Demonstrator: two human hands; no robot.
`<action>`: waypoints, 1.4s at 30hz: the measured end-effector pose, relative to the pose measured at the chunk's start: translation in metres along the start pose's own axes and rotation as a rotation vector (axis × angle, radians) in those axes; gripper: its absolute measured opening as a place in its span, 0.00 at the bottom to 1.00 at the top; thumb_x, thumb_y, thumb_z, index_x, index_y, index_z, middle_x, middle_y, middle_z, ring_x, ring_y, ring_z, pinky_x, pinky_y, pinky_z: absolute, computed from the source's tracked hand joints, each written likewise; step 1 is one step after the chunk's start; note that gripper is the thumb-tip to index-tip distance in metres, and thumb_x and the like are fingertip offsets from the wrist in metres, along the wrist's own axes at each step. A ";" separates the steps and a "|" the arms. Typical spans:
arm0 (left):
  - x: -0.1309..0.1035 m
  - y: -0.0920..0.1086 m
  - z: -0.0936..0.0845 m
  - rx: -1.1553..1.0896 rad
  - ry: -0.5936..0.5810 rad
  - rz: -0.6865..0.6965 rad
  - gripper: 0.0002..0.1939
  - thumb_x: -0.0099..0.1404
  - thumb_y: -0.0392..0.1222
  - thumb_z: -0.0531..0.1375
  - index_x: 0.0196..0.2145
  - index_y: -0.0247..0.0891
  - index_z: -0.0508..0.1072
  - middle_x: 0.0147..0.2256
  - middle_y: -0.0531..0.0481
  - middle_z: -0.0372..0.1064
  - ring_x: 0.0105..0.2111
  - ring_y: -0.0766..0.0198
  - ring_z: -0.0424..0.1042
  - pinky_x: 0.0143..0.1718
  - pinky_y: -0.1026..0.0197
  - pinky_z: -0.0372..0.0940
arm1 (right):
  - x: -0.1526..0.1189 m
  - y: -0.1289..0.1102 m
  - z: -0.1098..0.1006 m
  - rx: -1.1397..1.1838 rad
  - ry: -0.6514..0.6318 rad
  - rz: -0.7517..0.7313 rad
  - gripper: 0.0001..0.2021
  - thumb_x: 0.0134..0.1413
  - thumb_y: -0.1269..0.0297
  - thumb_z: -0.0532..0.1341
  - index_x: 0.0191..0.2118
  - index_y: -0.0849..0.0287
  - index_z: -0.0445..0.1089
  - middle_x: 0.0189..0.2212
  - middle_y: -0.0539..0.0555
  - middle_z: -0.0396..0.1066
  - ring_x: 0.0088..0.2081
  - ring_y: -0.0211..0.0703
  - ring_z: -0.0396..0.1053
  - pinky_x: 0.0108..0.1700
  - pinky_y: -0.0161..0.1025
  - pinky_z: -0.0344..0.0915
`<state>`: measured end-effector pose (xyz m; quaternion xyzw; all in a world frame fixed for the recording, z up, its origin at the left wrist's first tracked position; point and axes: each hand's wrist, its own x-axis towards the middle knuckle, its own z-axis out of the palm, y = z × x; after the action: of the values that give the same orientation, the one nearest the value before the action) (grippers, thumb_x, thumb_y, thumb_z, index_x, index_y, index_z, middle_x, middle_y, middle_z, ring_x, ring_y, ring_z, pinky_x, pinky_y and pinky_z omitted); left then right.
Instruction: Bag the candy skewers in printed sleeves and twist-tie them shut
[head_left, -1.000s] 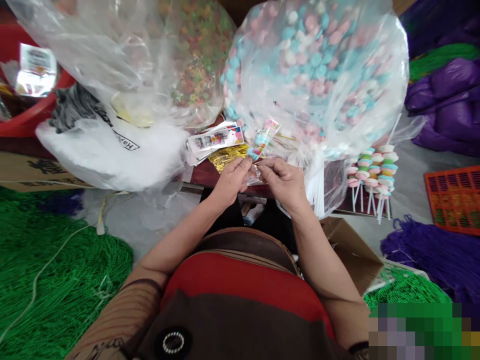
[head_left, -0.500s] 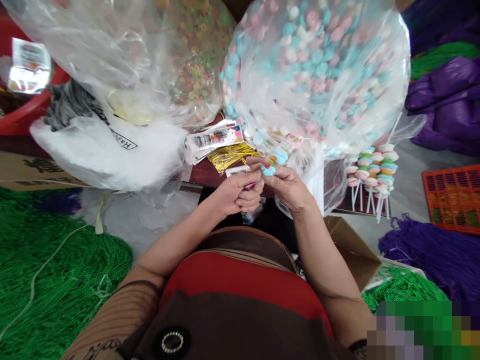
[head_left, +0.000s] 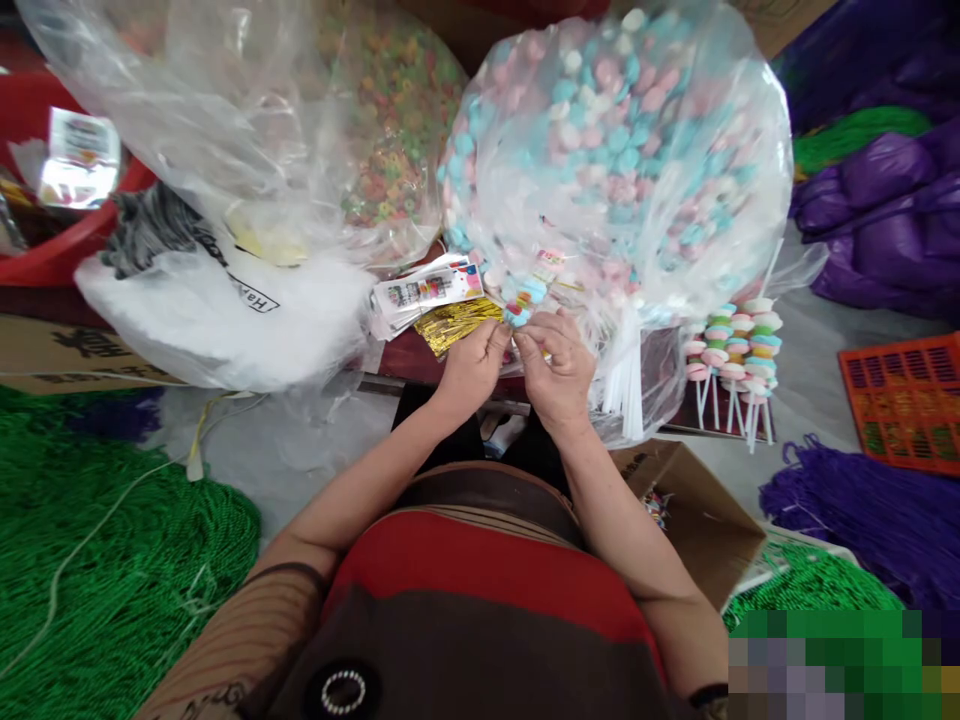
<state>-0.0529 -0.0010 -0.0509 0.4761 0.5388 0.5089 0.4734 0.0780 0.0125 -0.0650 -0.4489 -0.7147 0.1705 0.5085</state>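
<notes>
"Har" can be read on the white bag; the carton's print is partly obscured. The wrapped candy, its lower end hidden, is seemingly pinched by closed fingertips of left hand and right hand, beside gold strips. Blue, yellow and red are seen through clear film.

Lower end of wrapped candy hidden behind the fingertips of left hand and right hand; exact grip unclear. Small print on white packets unreadable. Red basin cut by left edge, orange basket by right edge. Contents of cardboard box partly hidden, too small to name. Lower right corner pixelated, unreadable.
</notes>
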 end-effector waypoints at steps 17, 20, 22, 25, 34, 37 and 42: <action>-0.005 0.063 -0.040 -0.454 -0.259 0.165 0.31 0.75 0.63 0.44 0.45 0.42 0.80 0.37 0.46 0.76 0.35 0.60 0.73 0.47 0.53 0.70 | 0.015 -0.021 -0.018 -0.155 -0.099 -0.094 0.08 0.63 0.70 0.58 0.32 0.53 0.70 0.33 0.52 0.77 0.38 0.44 0.75 0.45 0.44 0.71; -0.021 0.070 -0.047 -0.265 -0.472 0.249 0.41 0.74 0.67 0.41 0.30 0.39 0.84 0.27 0.43 0.75 0.32 0.58 0.72 0.49 0.52 0.68 | 0.032 -0.021 -0.030 -0.222 -0.011 -0.066 0.08 0.65 0.67 0.58 0.34 0.53 0.71 0.35 0.53 0.77 0.42 0.46 0.75 0.49 0.48 0.71; -0.021 0.062 -0.043 -0.148 -0.550 0.139 0.40 0.71 0.71 0.44 0.30 0.37 0.84 0.23 0.43 0.73 0.30 0.59 0.72 0.43 0.55 0.69 | 0.040 -0.029 -0.037 -0.221 0.029 -0.059 0.08 0.67 0.64 0.57 0.38 0.52 0.73 0.39 0.55 0.77 0.46 0.49 0.75 0.54 0.51 0.69; -0.005 0.047 -0.034 -0.267 -0.478 -0.175 0.46 0.66 0.78 0.40 0.30 0.37 0.81 0.15 0.48 0.64 0.17 0.66 0.61 0.22 0.63 0.60 | 0.037 -0.047 -0.038 -0.172 -0.020 -0.080 0.07 0.67 0.64 0.58 0.40 0.52 0.74 0.41 0.56 0.78 0.47 0.49 0.76 0.55 0.52 0.70; -0.006 0.062 -0.050 -0.111 -0.667 -0.226 0.42 0.60 0.80 0.52 0.17 0.36 0.73 0.07 0.52 0.53 0.10 0.72 0.51 0.15 0.66 0.45 | 0.025 -0.050 -0.039 -0.083 -0.118 -0.069 0.08 0.64 0.67 0.61 0.36 0.52 0.77 0.36 0.53 0.81 0.42 0.45 0.79 0.49 0.47 0.74; -0.006 0.050 -0.041 -0.146 -0.519 -0.282 0.38 0.64 0.75 0.54 0.20 0.36 0.74 0.08 0.56 0.51 0.10 0.74 0.48 0.14 0.66 0.42 | 0.027 -0.054 -0.041 -0.088 -0.088 -0.064 0.07 0.63 0.65 0.62 0.35 0.51 0.78 0.37 0.53 0.81 0.43 0.46 0.78 0.51 0.48 0.74; -0.004 0.046 -0.037 -0.392 -0.357 -0.093 0.18 0.58 0.56 0.70 0.36 0.38 0.80 0.18 0.58 0.65 0.15 0.75 0.53 0.20 0.69 0.52 | 0.012 -0.045 -0.045 0.233 -0.237 0.105 0.06 0.63 0.61 0.65 0.34 0.51 0.78 0.35 0.52 0.80 0.41 0.46 0.78 0.49 0.47 0.74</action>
<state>-0.0880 -0.0076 -0.0034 0.4325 0.3592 0.4891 0.6669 0.0956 -0.0110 -0.0075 -0.4003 -0.7206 0.3303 0.4597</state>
